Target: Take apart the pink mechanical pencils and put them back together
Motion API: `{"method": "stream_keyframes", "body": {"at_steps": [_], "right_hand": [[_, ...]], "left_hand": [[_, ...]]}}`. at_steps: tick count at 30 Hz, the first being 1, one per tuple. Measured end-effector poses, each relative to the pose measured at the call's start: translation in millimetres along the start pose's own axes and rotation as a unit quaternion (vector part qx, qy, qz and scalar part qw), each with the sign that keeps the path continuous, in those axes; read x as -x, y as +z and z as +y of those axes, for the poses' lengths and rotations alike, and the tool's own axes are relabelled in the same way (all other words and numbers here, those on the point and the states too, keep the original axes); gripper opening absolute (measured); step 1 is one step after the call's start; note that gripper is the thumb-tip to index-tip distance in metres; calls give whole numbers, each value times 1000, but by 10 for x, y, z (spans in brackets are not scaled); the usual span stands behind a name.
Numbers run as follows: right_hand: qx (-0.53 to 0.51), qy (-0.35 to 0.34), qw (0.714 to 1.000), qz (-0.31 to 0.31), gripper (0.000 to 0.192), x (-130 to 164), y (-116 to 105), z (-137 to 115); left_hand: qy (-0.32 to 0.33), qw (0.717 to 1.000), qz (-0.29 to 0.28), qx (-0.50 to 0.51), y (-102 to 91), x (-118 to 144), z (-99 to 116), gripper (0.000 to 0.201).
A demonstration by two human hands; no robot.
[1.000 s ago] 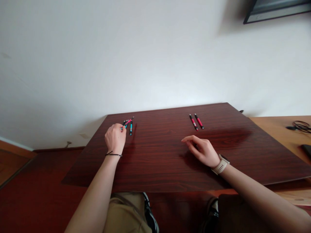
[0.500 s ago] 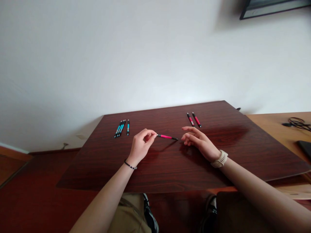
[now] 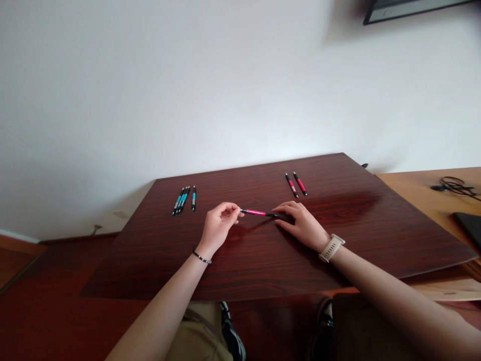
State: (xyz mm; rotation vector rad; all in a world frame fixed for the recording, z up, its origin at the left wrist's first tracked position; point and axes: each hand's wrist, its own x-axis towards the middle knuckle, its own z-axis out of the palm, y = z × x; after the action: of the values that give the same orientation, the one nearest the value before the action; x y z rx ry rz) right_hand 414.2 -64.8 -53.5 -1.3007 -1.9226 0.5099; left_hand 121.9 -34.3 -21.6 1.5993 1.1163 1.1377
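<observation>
Between the thumb and fingertips of my left hand is one end of a pink pen with black ends. The pen points right, slightly tilted, above the dark wooden table. My right hand is at its other black end, thumb and forefinger apart on either side of it; firm contact cannot be made out. Two more pink pens, a left one and a right one, lie just beyond my right hand. Farther left lie several blue pens side by side, with a single blue pen slightly apart.
A white wall stands behind the table. To the right, a lighter wooden surface carries a coiled black cable and a dark flat object. A black-framed panel hangs at upper right.
My right hand has moved left to the pen's black end, its thumb and forefinger now around it. My left hand keeps its pinch on the pen. The view has shifted slightly.
</observation>
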Motion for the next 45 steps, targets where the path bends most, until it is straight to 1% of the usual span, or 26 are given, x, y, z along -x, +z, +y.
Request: {"method": "stream_keyframes", "body": {"at_steps": [3, 6, 9, 12, 16, 24, 27, 38, 42, 45], "right_hand": [[3, -12, 1000, -14, 14, -4, -1, -23], [-20, 17, 999, -19, 13, -10, -13, -59], [-93, 61, 994, -10, 20, -16, -36, -103], [-151, 73, 986, 10, 25, -21, -62, -149], [-171, 96, 980, 16, 32, -28, -90, -203], [-207, 132, 969, -31, 60, -34, -100, -216], [-206, 132, 969, -37, 65, -37, -105, -210], [-198, 102, 974, -34, 56, -35, -86, -176], [-193, 78, 978, -3, 39, -33, -83, -174], [-212, 78, 974, 9, 35, -28, -74, -176]], "left_hand": [[-5, 1000, 2, 24, 35, -8, -23, 27], [-8, 999, 9, 35, 39, -28, -64, 27], [-22, 998, 12, 63, 28, -37, -94, 28], [-50, 996, -8, 77, 21, -30, -98, 30], [-57, 995, -32, 76, 20, -20, -85, 31], [-30, 997, -34, 55, 13, -23, -78, 26], [-28, 998, -37, 48, 14, -22, -82, 27], [-58, 995, -8, 85, 21, -29, -109, 27], [-61, 994, -2, 87, 16, -35, -121, 29], [-64, 994, 0, 90, 14, -34, -121, 29]]}}
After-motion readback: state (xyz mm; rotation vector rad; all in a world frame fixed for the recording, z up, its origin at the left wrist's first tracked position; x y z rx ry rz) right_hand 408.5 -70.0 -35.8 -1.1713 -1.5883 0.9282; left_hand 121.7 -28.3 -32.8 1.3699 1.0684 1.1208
